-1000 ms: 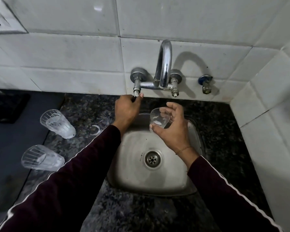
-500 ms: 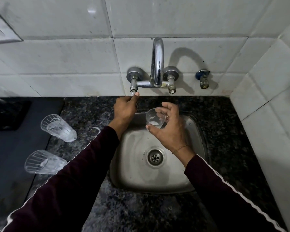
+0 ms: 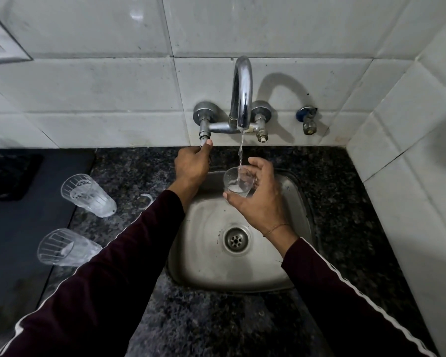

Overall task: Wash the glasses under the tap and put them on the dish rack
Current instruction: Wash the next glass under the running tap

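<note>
Single head-worn wide-angle view, looking forward and steeply down from above the counter, facing the tiled back wall. The sink lies near the centre and the tap above it, both within arm's reach of the camera; both sleeves enter from the bottom edge. No second view is present, so no part of the scene is shared.

Dim light falls on glossy white wall tiles rising behind the speckled black granite tabletop; a white switch plate sits upper left of them.
</note>
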